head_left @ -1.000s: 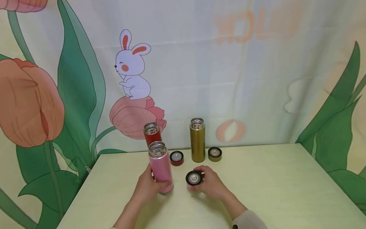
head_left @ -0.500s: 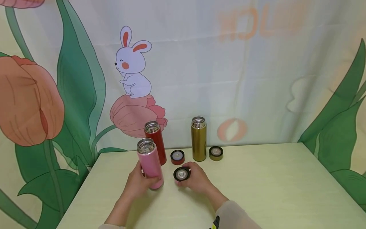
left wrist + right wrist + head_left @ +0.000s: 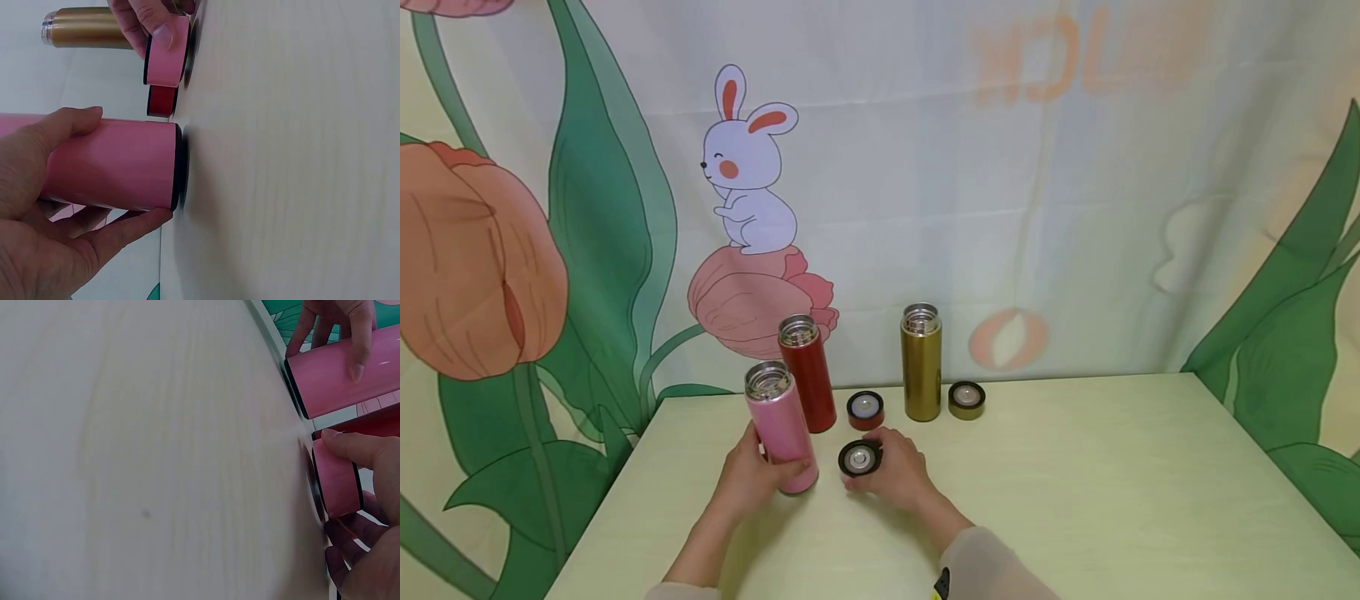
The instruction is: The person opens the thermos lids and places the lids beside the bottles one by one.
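My left hand (image 3: 750, 477) grips the lower part of a pink thermos bottle (image 3: 780, 425), which has no lid and shows its steel mouth. In the left wrist view the bottle's dark base (image 3: 180, 167) is right at the tabletop. My right hand (image 3: 897, 471) holds a pink bottle lid (image 3: 337, 478) by its sides, its steel inner face (image 3: 860, 457) turned up. The lid is just right of the pink bottle, close over the table. Behind the pink bottle stands a red thermos bottle (image 3: 809, 375), also uncapped, with its red lid (image 3: 866, 410) beside it.
An uncapped gold thermos bottle (image 3: 921, 367) stands upright near the back edge, its gold lid (image 3: 966, 401) to the right. A printed cloth backdrop (image 3: 880, 167) hangs behind the pale table (image 3: 1112, 483).
Both hands have moved left, the left with the pink bottle and the right with the pink lid. More of the red bottle now shows.
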Tool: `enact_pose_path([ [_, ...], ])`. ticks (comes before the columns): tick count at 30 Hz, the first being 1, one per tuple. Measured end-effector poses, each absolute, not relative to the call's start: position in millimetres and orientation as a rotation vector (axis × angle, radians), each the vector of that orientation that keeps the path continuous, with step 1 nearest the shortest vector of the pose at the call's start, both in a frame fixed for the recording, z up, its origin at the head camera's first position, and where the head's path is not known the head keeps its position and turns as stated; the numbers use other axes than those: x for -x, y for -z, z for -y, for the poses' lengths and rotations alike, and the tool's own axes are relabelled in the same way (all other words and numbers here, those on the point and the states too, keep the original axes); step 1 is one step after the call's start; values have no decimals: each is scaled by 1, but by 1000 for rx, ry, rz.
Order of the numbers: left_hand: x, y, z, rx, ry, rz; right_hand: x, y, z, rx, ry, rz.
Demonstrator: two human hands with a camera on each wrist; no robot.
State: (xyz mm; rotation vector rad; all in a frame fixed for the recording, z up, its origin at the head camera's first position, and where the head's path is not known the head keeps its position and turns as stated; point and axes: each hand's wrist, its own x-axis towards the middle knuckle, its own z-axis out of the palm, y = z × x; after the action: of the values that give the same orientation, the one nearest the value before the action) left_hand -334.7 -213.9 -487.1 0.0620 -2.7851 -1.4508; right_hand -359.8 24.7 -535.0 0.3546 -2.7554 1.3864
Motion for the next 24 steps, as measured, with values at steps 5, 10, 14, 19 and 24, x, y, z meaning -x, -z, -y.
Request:
enact_pose_path([
  [5,335,489,214,-76,1469,2784,361,538,-21,-325,-1342,2768],
  [10,337,490,214,-77,1472,2785,360,538,-20,-309,-1307,2786],
  [14,337,491,214,-58,1464,2779,359,536,-19,-305,-1304,2789],
  [19,338,492,213,-72,1470,2782,358,535,-19,-301,-1317,2785],
  [24,339,493,212,-90,1479,2782,358,535,-19,-299,-1315,2786],
])
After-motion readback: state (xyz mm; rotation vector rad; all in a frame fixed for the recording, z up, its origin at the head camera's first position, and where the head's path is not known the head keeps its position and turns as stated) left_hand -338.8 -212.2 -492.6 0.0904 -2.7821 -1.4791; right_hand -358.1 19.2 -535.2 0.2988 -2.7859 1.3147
